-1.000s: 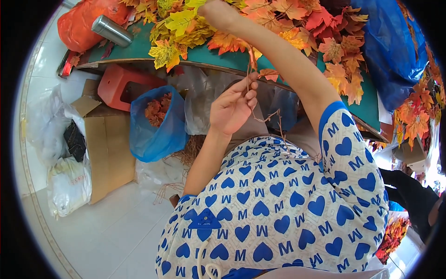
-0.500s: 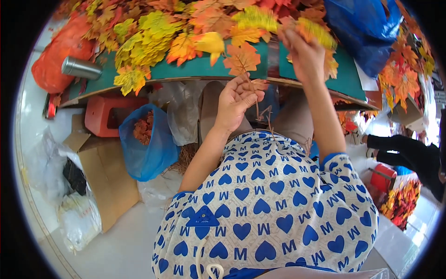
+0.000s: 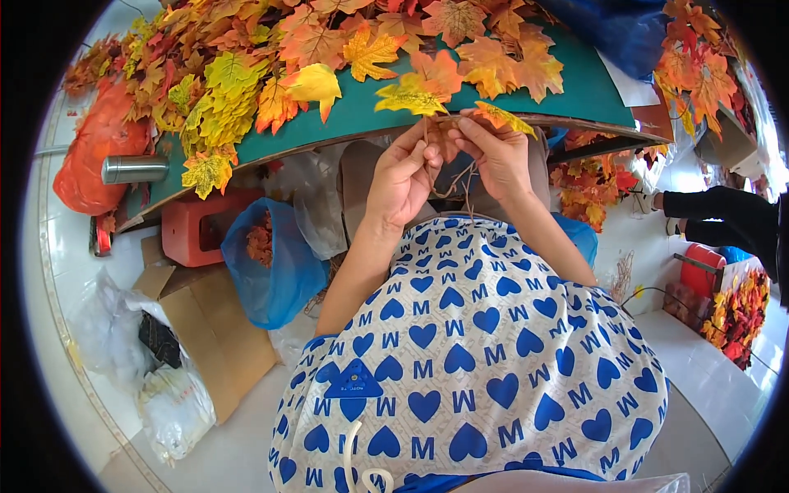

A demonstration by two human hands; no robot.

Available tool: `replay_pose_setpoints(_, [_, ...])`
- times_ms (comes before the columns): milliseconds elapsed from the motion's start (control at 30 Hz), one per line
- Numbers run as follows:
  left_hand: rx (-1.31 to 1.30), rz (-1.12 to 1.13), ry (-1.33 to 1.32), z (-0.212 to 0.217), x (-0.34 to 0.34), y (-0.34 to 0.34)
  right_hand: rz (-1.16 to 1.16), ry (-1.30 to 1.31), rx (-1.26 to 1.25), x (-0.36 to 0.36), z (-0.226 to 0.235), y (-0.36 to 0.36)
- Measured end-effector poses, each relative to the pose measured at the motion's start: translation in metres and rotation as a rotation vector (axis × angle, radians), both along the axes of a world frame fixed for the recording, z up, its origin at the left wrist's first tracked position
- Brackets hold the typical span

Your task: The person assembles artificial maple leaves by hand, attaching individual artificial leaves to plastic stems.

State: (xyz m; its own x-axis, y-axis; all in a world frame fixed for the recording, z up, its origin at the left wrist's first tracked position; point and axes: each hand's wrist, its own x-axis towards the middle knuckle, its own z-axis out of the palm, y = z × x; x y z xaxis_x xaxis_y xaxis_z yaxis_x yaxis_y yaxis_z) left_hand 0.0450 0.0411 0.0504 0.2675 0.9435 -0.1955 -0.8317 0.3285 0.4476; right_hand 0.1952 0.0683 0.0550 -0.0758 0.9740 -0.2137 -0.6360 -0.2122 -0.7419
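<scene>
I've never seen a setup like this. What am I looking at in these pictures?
There is no robot: these are a person's own bare left hand and right hand. The view comes from a wide fisheye camera on the person's head, the left of a pair, so straight edges bend and you look down over the patterned shirt. On the green tabletop lie heaps of maple-shaped leaves, mostly orange and yellow, with a silver cylinder at its left end. The hands are close together at the near edge, holding thin brown stems, with yellow leaves beside them; which strand each grips is hard to tell.
</scene>
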Motion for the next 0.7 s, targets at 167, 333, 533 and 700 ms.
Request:
replay_pose_setpoints(167, [0.140,0.007,0.384,-0.005,0.007,-0.007,0.031,0.048,-0.039,-0.003,-0.005,-0.002])
replay_pose_setpoints(333, [0.059,0.075,0.444,-0.014,0.014,-0.009,0.020,-0.089,-0.050,-0.008,-0.005,-0.009])
replay_pose_setpoints(533, [0.075,0.121,0.752,-0.016,0.017,-0.009,0.076,-0.387,0.151,-0.008,-0.013,0.000])
replay_pose_setpoints(700, [0.032,0.040,0.651,-0.024,0.008,-0.013,0.108,-0.854,0.585,-0.004,-0.010,0.012])
